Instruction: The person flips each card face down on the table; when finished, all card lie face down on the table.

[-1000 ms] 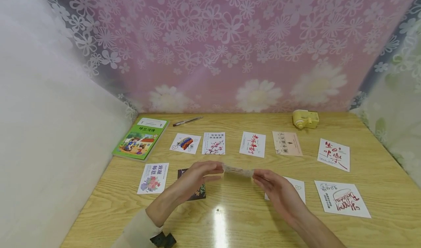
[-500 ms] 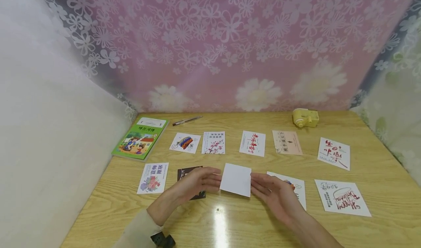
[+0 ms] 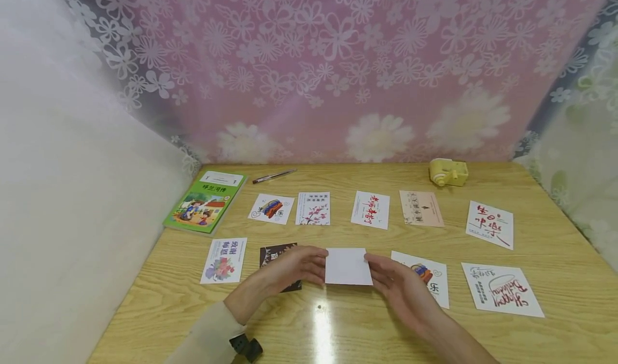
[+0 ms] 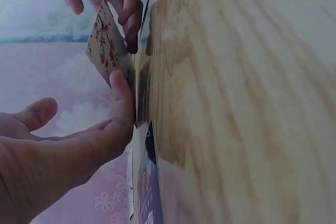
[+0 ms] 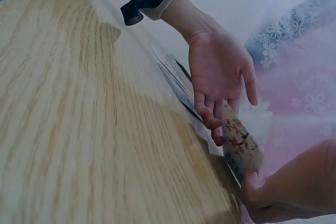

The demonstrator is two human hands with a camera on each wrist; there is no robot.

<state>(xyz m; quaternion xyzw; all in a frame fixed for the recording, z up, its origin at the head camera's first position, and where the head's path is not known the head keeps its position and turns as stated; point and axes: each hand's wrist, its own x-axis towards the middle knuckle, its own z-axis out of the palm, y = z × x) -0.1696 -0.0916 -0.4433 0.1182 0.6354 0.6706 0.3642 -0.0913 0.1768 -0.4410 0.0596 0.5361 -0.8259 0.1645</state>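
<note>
A square card (image 3: 348, 266) is held between my hands, its blank white side facing the head view. Red blossoms on dark twigs cover its other side, visible on the card (image 4: 107, 45) in the left wrist view. It tilts close above the tabletop. My left hand (image 3: 289, 272) touches the left edge with extended fingertips, the thumb standing apart. On the opposite edge are the fingertips of my right hand (image 3: 407, 294). A dark card (image 3: 270, 254) lies partly hidden beneath my left hand; a white card with a colourful drawing (image 3: 436, 283) lies partly behind my right hand.
Several printed cards lie around the wooden table, among them a bouquet card (image 3: 224, 261) and a red-lettered card (image 3: 502, 291). A green book (image 3: 205, 203), a pen (image 3: 274, 176) and a yellow plastic object (image 3: 448, 172) are along the back. A flowered curtain (image 3: 314, 74) hangs behind.
The card has turned between my hands from nearly edge-on to showing its blank side. My right hand has shifted slightly, uncovering more of the card behind it.
</note>
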